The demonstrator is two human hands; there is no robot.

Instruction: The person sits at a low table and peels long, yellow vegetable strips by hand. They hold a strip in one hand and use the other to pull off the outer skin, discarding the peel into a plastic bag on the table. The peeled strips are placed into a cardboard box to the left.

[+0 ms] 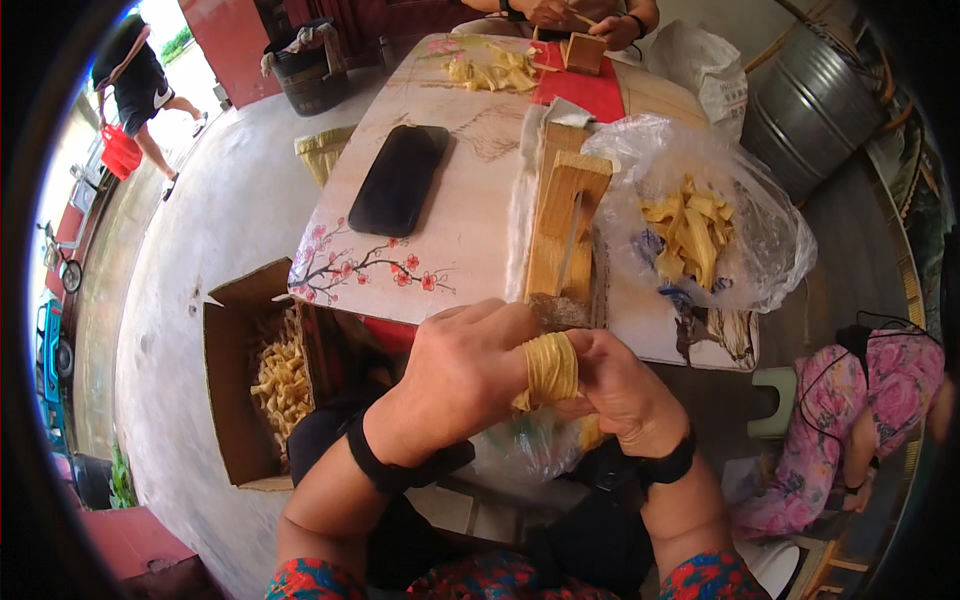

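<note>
My left hand (472, 371) and my right hand (626, 390) meet just off the table's near edge. Between them is a yellowish, wrinkled strip (552, 366) wound into a band; fingers of both hands grip it, and some fingertips are hidden. Just beyond my hands a slotted wooden block tool (561, 240) lies on the table (465, 262), beside a white cloth (525, 195). To its right, an open clear plastic bag (780, 247) holds similar yellow strips (694, 229). Another plastic bag (525, 450) lies below my hands, near my lap.
A cardboard box (225, 390) of small yellow pieces (283, 382) stands at left. A black smartphone (399, 180) lies on the table. Across it, a person's hands (619, 31) work near a wooden block (585, 54). A person in pink floral clothing sits at right; another walks outside.
</note>
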